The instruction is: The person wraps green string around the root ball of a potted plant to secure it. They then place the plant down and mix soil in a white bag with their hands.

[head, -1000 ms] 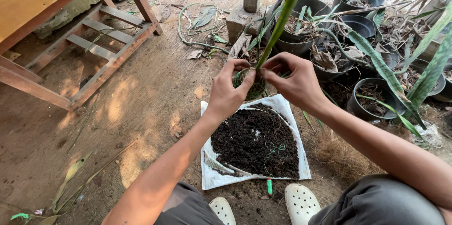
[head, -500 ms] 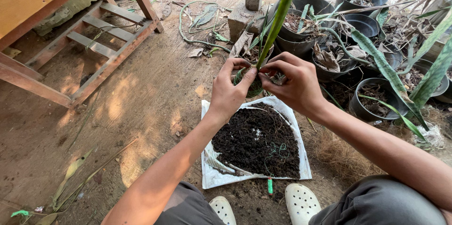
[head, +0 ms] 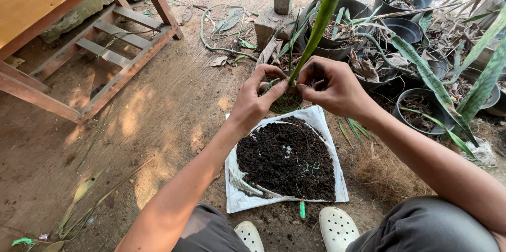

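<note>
Both hands meet just above the far edge of a white sack (head: pixel 321 125) lying open on the dirt floor, heaped with dark potting soil (head: pixel 287 160). The left hand (head: pixel 258 99) and right hand (head: pixel 334 86) pinch the base of a long green leaf cutting (head: pixel 321 17), fingers closed around it. Black pots (head: pixel 416 107) stand right.

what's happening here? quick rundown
A person crouches on a dirt floor. Both hands, left hand and right hand, pinch the base of a long green leaf, with green netting just below the fingers. Under the hands lies a white bag opened flat and heaped with dark soil. Black pots with plants stand to the right, a wooden frame to the left.
</note>
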